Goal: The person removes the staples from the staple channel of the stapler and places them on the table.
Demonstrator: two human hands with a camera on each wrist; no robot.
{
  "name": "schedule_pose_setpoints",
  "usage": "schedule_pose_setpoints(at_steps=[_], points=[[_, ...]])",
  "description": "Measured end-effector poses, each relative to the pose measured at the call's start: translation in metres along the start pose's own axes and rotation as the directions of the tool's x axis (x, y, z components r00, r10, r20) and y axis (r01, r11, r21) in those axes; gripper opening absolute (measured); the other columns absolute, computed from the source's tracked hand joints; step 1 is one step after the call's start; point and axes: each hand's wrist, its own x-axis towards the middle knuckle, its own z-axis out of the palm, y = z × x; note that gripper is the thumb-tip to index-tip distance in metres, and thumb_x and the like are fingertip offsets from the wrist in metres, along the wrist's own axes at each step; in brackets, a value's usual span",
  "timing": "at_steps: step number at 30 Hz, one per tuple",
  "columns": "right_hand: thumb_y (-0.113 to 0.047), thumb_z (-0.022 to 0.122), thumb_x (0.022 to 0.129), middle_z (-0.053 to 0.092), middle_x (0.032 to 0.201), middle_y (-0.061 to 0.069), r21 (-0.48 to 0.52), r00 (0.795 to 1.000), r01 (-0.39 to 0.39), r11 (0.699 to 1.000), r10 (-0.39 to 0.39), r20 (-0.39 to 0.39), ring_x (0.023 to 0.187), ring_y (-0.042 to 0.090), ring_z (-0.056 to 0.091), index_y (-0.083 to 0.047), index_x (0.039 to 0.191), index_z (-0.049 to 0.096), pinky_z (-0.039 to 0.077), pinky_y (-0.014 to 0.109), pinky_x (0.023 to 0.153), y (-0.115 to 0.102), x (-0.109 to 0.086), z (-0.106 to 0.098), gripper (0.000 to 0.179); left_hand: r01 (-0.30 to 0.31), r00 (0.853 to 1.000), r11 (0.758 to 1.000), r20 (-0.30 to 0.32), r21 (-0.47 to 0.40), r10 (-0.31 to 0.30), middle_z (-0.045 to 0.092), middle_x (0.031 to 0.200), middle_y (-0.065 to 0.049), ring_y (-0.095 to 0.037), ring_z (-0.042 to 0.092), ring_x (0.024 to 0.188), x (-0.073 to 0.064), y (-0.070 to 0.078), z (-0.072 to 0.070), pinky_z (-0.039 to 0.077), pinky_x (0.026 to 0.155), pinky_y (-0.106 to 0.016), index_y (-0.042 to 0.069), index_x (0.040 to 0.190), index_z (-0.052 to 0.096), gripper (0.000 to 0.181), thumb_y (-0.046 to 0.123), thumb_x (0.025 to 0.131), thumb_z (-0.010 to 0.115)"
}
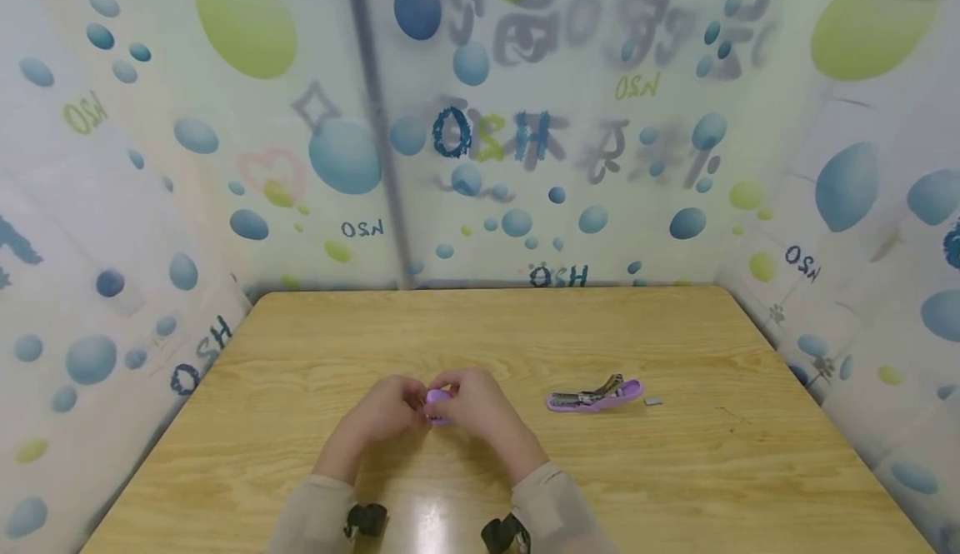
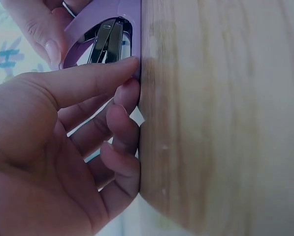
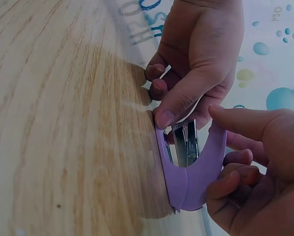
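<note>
A small purple stapler point(image 1: 437, 396) stands on the table between my two hands, its metal inner parts showing between the purple arms in both wrist views. My left hand point(image 1: 387, 409) pinches the end of its lower arm between thumb and fingers, low against the tabletop. With thumb and fingers, my right hand point(image 1: 477, 404) grips the upper arm point(image 3: 213, 152) from the other side. In the head view the hands hide much of the stapler.
A second purple stapler point(image 1: 596, 400) lies opened to the right, its metal parts exposed. Beside it is a small grey strip point(image 1: 653, 401), like staples. The wooden table point(image 1: 675, 471) meets patterned curtains point(image 1: 480, 229) at the back and sides.
</note>
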Motion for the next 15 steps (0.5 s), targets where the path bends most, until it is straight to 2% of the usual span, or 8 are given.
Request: schedule_pose_setpoints(at_steps=[6, 15], points=[[-0.032, 0.074, 0.075, 0.055, 0.070, -0.002, 0.029, 1.000, 0.005, 1.000, -0.005, 0.013, 0.057, 0.012, 0.047, -0.024, 0.091, 0.069, 0.040, 0.028, 0.046, 0.006, 0.002, 0.001, 0.018, 0.051, 0.999, 0.999, -0.011, -0.018, -0.051, 0.063, 0.074, -0.002, -0.015, 0.055, 0.066, -0.002, 0.003, 0.001, 0.045, 0.059, -0.029, 0.010, 0.081, 0.065, 0.015, 0.004, 0.068, 0.070], [-0.036, 0.073, 0.074, 0.053, 0.069, -0.003, 0.048, 0.999, -0.008, 0.999, 0.007, 0.033, 0.055, 0.012, 0.045, -0.029, 0.090, 0.069, 0.038, 0.028, 0.045, 0.011, 0.003, 0.000, 0.018, 0.139, 0.990, 0.990, -0.017, -0.037, -0.140, 0.064, 0.074, 0.000, -0.015, 0.055, 0.067, -0.002, 0.007, 0.002, 0.043, 0.059, -0.028, 0.011, 0.079, 0.065, 0.012, 0.005, 0.069, 0.070]])
